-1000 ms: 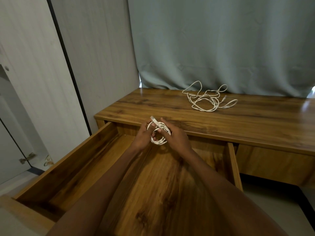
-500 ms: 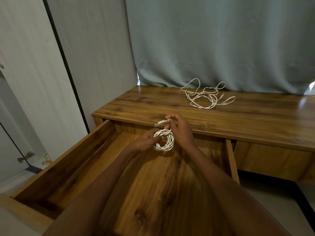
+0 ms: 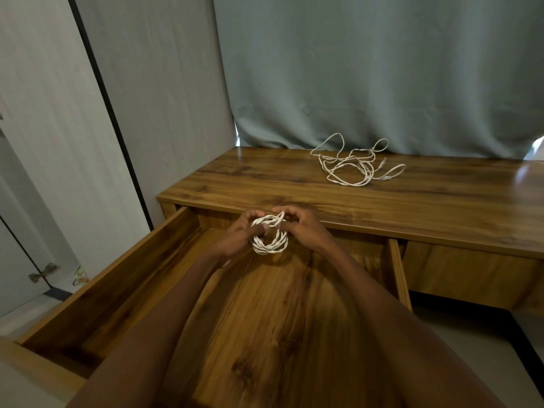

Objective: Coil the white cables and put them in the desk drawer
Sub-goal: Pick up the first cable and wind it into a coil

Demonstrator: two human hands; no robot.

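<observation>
Coiled white cable (image 3: 269, 237): held above open drawer (image 3: 282, 313), just in front of desk (image 3: 441, 201) edge. Left hand (image 3: 240, 235): fingers (image 3: 259, 229) curled, pinching coil at 9 o'clock side. Right hand (image 3: 306, 231): fingers pinching a loose loop at coil's 12 o'clock (end not visible). Loose white cable (image 3: 354, 164): tangled on desk at 1 o'clock, well apart, before grey curtain (image 3: 382, 69).

Warm brown wood grain with a smooth, semi-glossy finish is noted on the desk top (image 3: 265, 178) and open drawer (image 3: 97, 278), matt white plastic sheathing on the coiled cable (image 3: 269, 245) and loose cable (image 3: 353, 169), and matt grey-green cloth on the curtain (image 3: 368, 69).
</observation>
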